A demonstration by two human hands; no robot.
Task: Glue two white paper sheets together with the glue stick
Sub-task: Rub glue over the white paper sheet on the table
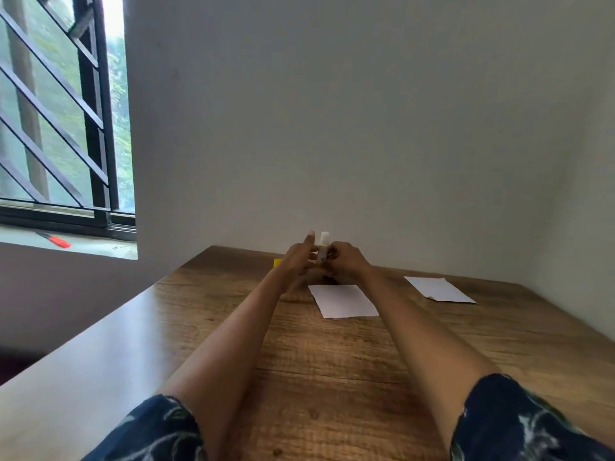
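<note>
Both arms reach far across the wooden table (332, 361). My right hand (349, 261) grips an upright glue stick (323, 246) whose pale tip stands uncapped above the fingers. My left hand (298, 259) touches the stick's left side with its fingers stretched out; how firmly it holds is unclear. A small yellow object, probably the cap (277, 262), lies on the table just left of my left hand. One white paper sheet (342, 301) lies flat right below the hands. A second white sheet (439, 289) lies further right, near the wall.
The table stands in a corner, with a plain wall behind it and another on the right. A barred window is at the upper left, and a red pen-like object (55, 240) rests on its sill.
</note>
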